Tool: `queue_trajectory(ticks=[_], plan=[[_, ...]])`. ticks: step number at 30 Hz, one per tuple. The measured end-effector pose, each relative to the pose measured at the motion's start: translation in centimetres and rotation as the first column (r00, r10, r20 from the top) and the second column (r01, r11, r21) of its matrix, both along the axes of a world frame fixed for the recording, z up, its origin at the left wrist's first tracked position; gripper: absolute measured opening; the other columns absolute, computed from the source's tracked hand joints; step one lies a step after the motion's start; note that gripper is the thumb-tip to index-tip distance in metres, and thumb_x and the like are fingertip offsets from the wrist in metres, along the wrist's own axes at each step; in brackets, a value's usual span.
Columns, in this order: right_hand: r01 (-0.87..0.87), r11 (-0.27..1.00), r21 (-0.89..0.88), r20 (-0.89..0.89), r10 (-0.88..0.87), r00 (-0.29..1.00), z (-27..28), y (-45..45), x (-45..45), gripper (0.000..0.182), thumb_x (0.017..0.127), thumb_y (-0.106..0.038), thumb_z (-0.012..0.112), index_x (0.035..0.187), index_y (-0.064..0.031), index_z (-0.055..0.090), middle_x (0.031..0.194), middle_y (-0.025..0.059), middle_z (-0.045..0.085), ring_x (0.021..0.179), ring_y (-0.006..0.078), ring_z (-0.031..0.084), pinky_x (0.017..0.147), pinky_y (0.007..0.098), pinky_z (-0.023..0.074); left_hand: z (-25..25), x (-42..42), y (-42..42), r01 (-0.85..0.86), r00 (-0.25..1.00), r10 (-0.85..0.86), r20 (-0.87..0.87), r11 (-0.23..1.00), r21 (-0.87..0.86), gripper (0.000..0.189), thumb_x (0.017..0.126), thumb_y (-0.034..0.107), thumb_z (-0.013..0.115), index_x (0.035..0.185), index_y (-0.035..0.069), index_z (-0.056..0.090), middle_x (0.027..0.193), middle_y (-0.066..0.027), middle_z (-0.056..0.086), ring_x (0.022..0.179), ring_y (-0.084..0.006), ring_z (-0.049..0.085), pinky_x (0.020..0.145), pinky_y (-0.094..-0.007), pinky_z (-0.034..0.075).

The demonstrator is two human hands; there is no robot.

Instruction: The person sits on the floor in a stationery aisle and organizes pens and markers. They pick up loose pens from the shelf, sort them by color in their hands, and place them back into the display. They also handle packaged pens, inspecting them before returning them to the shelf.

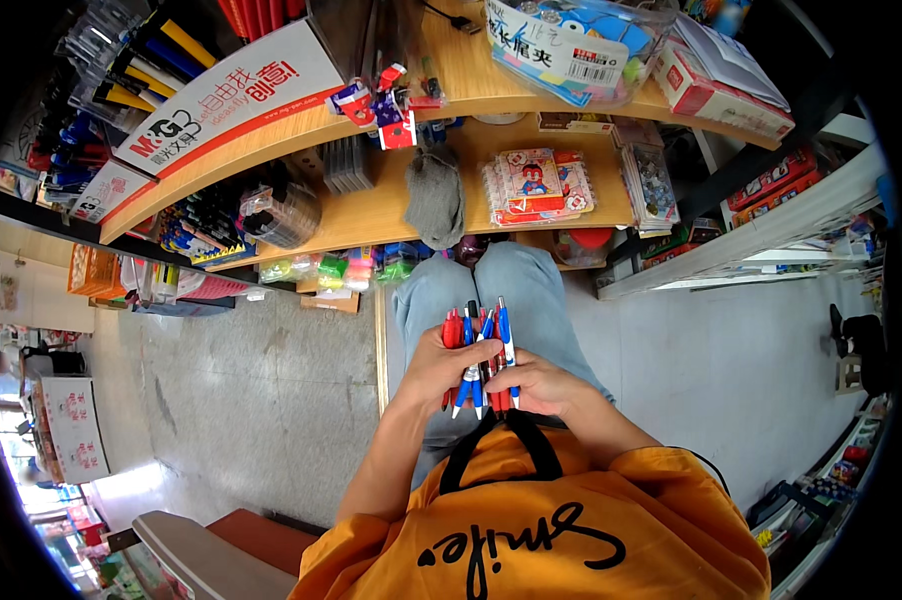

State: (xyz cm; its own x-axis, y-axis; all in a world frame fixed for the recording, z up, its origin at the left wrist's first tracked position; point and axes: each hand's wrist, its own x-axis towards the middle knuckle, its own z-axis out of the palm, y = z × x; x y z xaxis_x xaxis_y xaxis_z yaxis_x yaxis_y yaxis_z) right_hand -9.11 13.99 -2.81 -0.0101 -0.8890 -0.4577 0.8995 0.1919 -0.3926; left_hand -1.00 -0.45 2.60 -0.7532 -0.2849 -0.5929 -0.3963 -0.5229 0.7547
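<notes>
A bundle of several click ballpoint pens is gripped above my lap, clips and push buttons pointing away from me. My left hand (430,367) wraps round the left side, its thumb lying across the barrels. Red pens (448,334) stand at that edge, with blue-and-white pens (464,393) beside them. From the right, my right hand (547,384) has its thumb and fingers on the bundle. One blue-and-white pen (506,330) rises near its fingertips. Dark and red barrels between the hands are partly covered by fingers. Beneath lie my jeans (522,289) and an orange apron (541,532).
Ahead is a wooden shelf unit (466,79) with pen display boxes (230,97) and a clear plastic tub (563,56). Its lower shelf bears a grey cloth (434,195) and small notebooks (539,184). A white shelf (758,217) stands right. A person (863,337) is far right.
</notes>
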Motion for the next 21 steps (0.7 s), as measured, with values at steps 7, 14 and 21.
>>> queue_trajectory(ticks=[7, 14, 21], plan=[[0.082, 0.995, -0.05, 0.063, -0.078, 0.995, 1.0, 0.0, 0.4, 0.036, 0.09, -0.008, 0.056, 0.125, -0.0055, 0.048, 0.115, 0.0073, 0.056, 0.101, 0.0189, 0.059, 0.084, 0.0381, 0.0509, -1.3, 0.6, -0.6, 0.003, 0.998, -0.004, -0.061, 1.0, -0.024, 0.015, 0.08, 0.006, 0.07, 0.093, 0.0, 0.066, 0.083, -0.0062, 0.067, 0.073, -0.0124, 0.062, 0.064, -0.0279, 0.053], [0.291, 0.954, -0.071, 0.215, -0.27, 0.938, 1.1, -0.9, 1.8, 0.034, 0.097, -0.026, 0.049, 0.128, -0.0135, 0.048, 0.116, 0.0016, 0.055, 0.102, 0.0155, 0.057, 0.086, 0.0416, 0.05, -2.2, 0.7, -0.7, -0.028, 0.992, 0.02, -0.127, 0.998, -0.061, 0.014, 0.083, 0.006, 0.065, 0.093, -0.003, 0.065, 0.083, -0.006, 0.066, 0.07, -0.0108, 0.06, 0.062, -0.0267, 0.05], [0.445, 0.88, 0.167, 0.037, -0.457, 0.889, 0.6, -1.6, 2.0, 0.018, 0.096, -0.023, 0.051, 0.108, -0.0091, 0.055, 0.102, 0.0034, 0.061, 0.087, 0.0159, 0.061, 0.074, 0.0383, 0.0532, -2.3, 0.9, -0.5, -0.038, 0.993, 0.034, -0.113, 0.999, -0.031, 0.015, 0.082, 0.009, 0.064, 0.094, 0.0, 0.065, 0.077, -0.0051, 0.064, 0.06, -0.0135, 0.059, 0.048, -0.0293, 0.049]])
